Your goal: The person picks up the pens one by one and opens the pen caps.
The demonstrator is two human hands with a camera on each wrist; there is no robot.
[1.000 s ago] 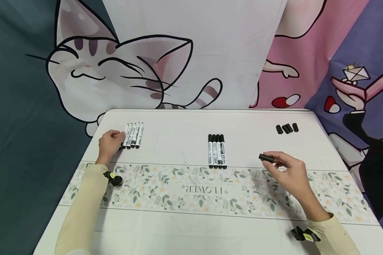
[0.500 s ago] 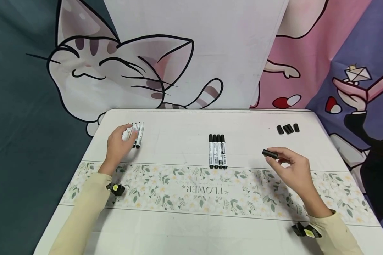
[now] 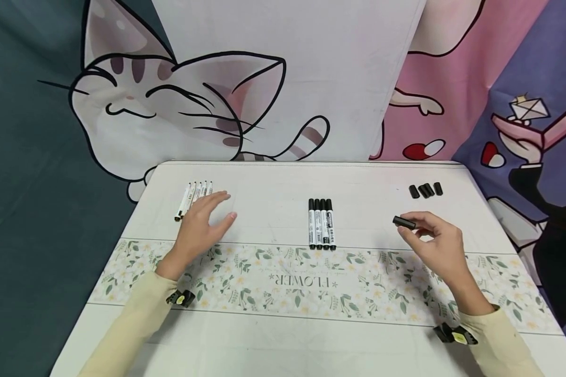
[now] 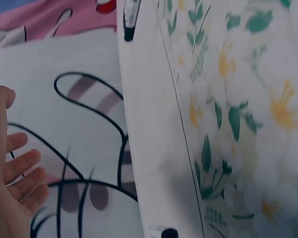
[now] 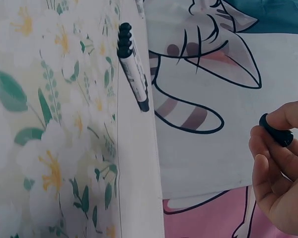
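My left hand is over the table's left side, fingers spread and holding nothing. Just behind it lies a row of several uncapped whiteboard markers, white with black ends, partly hidden by the hand. The left wrist view shows the same fingers relaxed and bare. My right hand pinches a black marker cap between thumb and fingers above the table's right side. In the right wrist view that cap sits at the fingertips. Several more black caps lie at the back right.
Several capped markers stand side by side in a neat row at the table's middle. A floral strip printed "FLOWER" crosses the white table. Behind the table's back edge hangs a cartoon cat curtain.
My left hand has moved right and toward me, off the uncapped markers, and its fingers have spread. The right hand has shifted slightly right and away from me, still pinching the cap.
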